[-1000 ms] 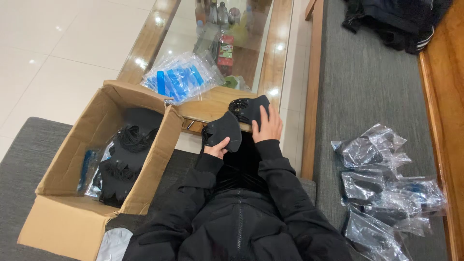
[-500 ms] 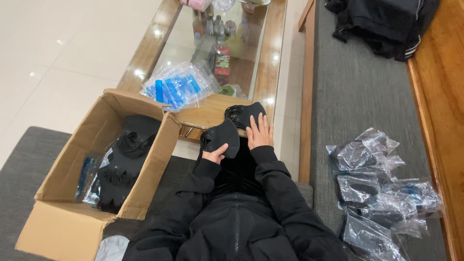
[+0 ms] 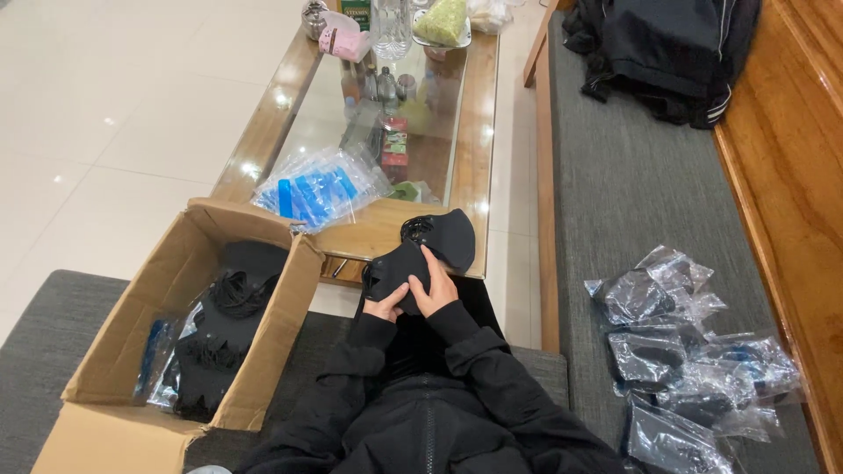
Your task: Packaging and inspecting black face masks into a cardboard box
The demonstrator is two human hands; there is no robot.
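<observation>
A black fabric face mask (image 3: 439,241) with a round valve lies folded in front of my lap, over the near edge of a wood-framed glass table (image 3: 474,114). My left hand (image 3: 386,305) grips its lower left part. The fingers of my right hand (image 3: 436,290) press on the mask's middle, thumb underneath. Both arms are in black sleeves.
An open cardboard box (image 3: 114,351) of black masks sits on the grey cushion at my left. A stack of clear bags with blue inserts (image 3: 318,186) lies on the table. Several bagged masks (image 3: 685,351) rest on the grey bench at right, a black jacket (image 3: 667,44) beyond.
The camera view has shifted a little. My right hand slid from the mask's right lobe down to its middle, closer to my left hand, and the mask is folded tighter.
</observation>
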